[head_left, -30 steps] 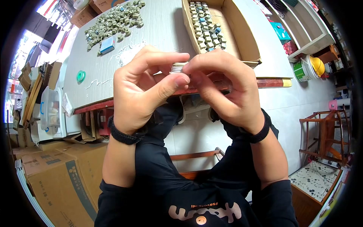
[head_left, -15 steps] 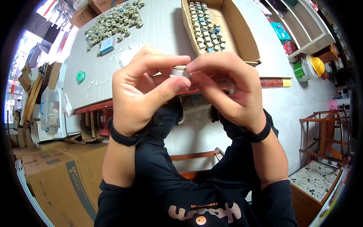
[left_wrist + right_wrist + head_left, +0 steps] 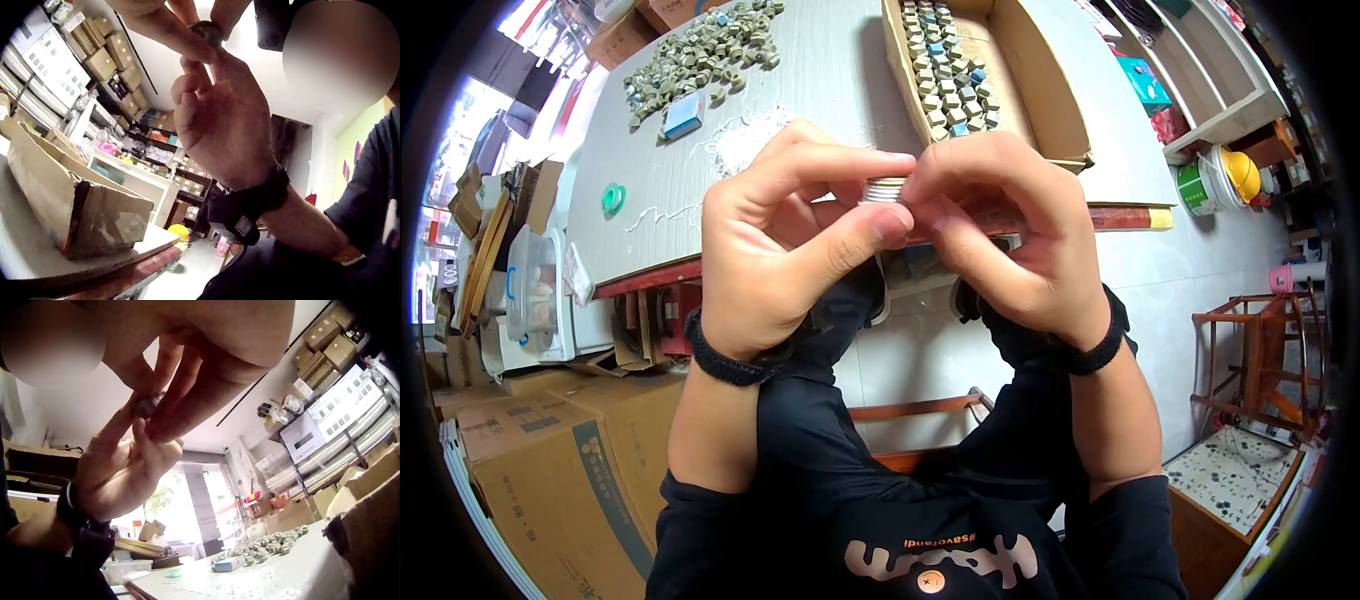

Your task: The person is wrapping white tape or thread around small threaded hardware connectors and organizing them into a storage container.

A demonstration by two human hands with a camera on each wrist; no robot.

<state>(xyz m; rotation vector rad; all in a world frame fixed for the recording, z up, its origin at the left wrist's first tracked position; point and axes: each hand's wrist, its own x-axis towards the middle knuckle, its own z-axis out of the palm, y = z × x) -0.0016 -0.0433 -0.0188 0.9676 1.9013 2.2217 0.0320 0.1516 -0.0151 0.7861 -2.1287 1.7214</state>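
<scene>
In the head view a small ridged, pale metallic fitting [image 3: 884, 190] is held above the table's front edge. The left hand [image 3: 775, 250] pinches it between thumb and index finger. From the other side the right hand [image 3: 1015, 235] grips its end, thumb and fingertips covering that part. Both hands' fingertips meet around the piece. The left wrist view shows the fitting's dark round end [image 3: 207, 30] between the fingers. In the right wrist view the fitting [image 3: 147, 406] is mostly hidden by fingers.
Beyond the hands, a cardboard box [image 3: 1040, 80] holds rows of similar fittings [image 3: 950, 100]. A loose pile [image 3: 700, 60], a blue box [image 3: 684, 116], white thread scraps [image 3: 745, 140] and a green spool [image 3: 613, 198] lie on the table [image 3: 820, 80].
Both hands and the fitting have shifted slightly to the right. The right fingertips now cover more of the fitting's side than half a second ago.
</scene>
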